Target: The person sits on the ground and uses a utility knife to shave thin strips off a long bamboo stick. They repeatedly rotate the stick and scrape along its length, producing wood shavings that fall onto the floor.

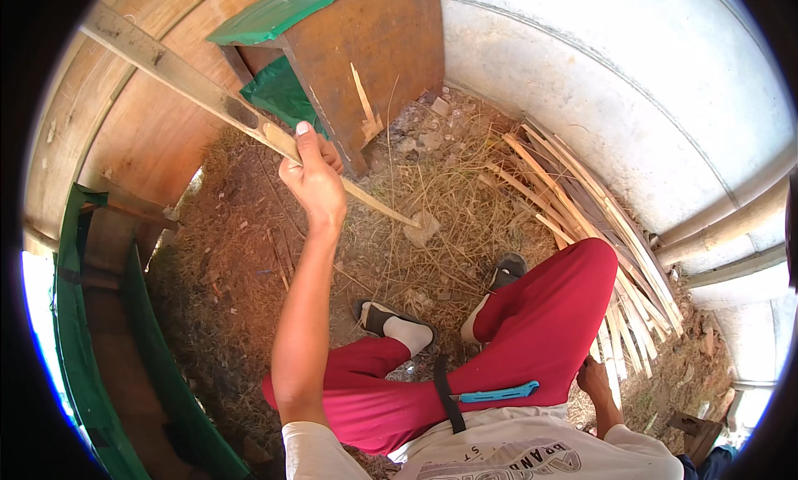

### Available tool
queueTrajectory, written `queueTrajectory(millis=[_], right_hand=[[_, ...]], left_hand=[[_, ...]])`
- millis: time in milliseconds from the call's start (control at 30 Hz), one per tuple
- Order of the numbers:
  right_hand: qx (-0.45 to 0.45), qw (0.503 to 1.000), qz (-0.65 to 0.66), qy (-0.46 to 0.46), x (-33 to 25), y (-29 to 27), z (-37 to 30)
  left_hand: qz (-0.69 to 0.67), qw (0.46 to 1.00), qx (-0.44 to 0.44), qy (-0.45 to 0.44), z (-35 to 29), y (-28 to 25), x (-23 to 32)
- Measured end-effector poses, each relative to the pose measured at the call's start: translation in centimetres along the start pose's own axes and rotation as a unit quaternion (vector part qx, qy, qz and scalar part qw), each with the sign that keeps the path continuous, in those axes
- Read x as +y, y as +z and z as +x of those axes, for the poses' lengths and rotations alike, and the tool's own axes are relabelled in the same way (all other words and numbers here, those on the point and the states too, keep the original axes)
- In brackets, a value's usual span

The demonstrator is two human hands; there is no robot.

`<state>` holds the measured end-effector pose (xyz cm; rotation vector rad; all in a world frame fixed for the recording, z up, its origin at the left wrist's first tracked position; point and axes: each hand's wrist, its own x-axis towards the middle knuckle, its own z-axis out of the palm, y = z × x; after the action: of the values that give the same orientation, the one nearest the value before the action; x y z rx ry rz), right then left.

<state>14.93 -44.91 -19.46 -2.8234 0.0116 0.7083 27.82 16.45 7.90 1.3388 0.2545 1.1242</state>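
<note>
A long split bamboo strip [199, 93] slants from the upper left down to the ground ahead of me. My left hand [314, 177] is closed around its lower part, thumb pointing up along it. The strip's low end meets a small pale block [422, 228], though I cannot tell if they touch. Down beside my right thigh is my right hand [592, 379], next to the lower ends of a pile of bamboo strips [582, 222]. Its fingers are mostly hidden, so whether it grips a strip does not show.
A brown wooden cabinet [374, 52] with a green cover stands ahead. A green-edged wooden frame [100, 314] is at the left. Pale curved sheeting [615, 89] walls the right. Dry grass and rubble cover the ground. A blue-handled tool [499, 393] lies at my waist strap.
</note>
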Motion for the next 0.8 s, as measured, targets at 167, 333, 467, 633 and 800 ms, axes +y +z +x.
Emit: queueTrajectory(millis=[167,333,467,633,800], right_hand=[[0.02,0.994,-0.044,0.096,-3.7,-2.9,-0.4],[0.046,0.992,-0.049,0.104,-4.3,-4.5,-0.9],[0.139,0.978,0.013,0.154,-1.6,-4.3,-1.7],[0.288,0.938,0.151,0.119,-1.5,-10.3,-0.7],[0.359,0.901,0.24,0.044,-7.4,-19.7,2.1]], left_hand=[[0.001,1.0,-0.007,-0.004,0.4,-0.1,-0.3],[-0.004,1.0,0.006,0.0,0.5,-0.8,-0.4],[0.001,1.0,0.011,0.006,0.2,-1.1,-0.5],[0.004,1.0,0.022,0.018,-0.2,-0.9,-0.5],[0.015,0.999,0.023,0.028,-0.6,-0.1,-0.6]])
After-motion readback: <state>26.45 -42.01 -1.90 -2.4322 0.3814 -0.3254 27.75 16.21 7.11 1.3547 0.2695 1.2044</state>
